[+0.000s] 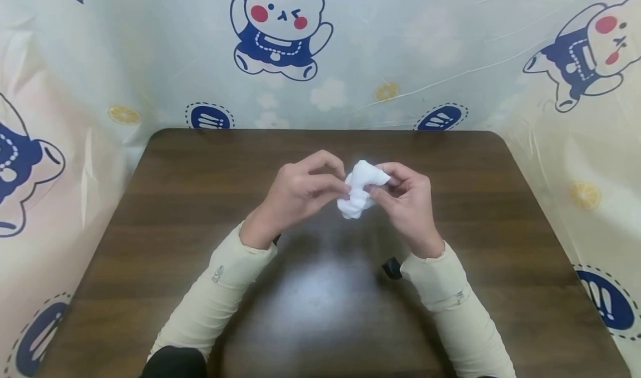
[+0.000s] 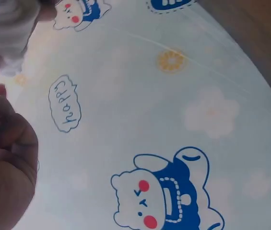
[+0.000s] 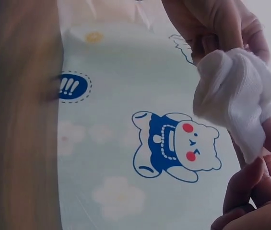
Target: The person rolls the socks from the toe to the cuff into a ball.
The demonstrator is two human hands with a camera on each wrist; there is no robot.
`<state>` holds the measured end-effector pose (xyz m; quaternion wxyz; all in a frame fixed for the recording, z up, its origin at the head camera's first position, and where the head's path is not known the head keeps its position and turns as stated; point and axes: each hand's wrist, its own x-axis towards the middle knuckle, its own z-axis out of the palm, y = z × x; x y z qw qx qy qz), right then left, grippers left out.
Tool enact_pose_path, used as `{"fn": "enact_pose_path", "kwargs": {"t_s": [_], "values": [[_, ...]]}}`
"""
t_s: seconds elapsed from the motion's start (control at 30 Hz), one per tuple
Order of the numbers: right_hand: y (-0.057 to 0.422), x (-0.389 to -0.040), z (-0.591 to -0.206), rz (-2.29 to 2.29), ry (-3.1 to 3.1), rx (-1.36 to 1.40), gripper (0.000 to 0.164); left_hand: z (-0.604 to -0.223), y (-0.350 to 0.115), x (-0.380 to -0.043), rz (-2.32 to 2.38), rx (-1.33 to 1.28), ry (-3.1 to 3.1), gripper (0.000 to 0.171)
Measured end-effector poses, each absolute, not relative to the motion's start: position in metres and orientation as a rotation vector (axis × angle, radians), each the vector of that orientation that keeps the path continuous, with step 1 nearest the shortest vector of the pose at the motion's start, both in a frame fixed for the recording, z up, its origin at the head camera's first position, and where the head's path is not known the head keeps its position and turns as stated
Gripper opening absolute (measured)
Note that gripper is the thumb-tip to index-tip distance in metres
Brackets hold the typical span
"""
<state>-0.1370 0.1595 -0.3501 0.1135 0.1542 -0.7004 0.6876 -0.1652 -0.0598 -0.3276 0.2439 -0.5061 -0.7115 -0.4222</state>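
A bunched white sock [image 1: 364, 178] is held up over the table between both hands. My left hand [image 1: 299, 191] pinches its left side between thumb and fingers. On the other side my right hand [image 1: 412, 202] grips a pointed end of it, thumb in front. The right wrist view brings out the soft, ribbed knit of the sock [image 3: 238, 91], with folds gathered in the middle. There the left hand [image 3: 212, 21] reaches in from above. In the left wrist view the sock [image 2: 8, 31] is cut off at the upper left corner, above the left hand's curled fingers.
A dark brown wooden table [image 1: 175, 227] with rounded far corners lies under the hands. Pale curtains [image 1: 375, 44] printed with bears, flowers and orange slices surround it at the back and both sides. A black rounded object [image 1: 175, 362] shows at the bottom edge.
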Motion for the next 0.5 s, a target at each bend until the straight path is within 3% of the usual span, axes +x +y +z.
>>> {"fn": "enact_pose_path", "kwargs": {"t_s": [0.2, 0.37, 0.5], "values": [[0.162, -0.140, -0.356, 1.915, -2.097, 0.352, 0.020, -0.329, -0.061, -0.165, -1.248, -1.532, -1.936, 0.022], [0.163, -0.140, -0.362, 1.882, -2.073, 0.269, 0.020, -0.331, -0.065, -0.164, -0.982, -1.479, -2.047, 0.019], [0.160, -0.140, -0.360, 2.132, -1.834, 0.194, 0.020, -0.334, -0.066, -0.164, -0.912, -1.417, -2.058, 0.017]]}}
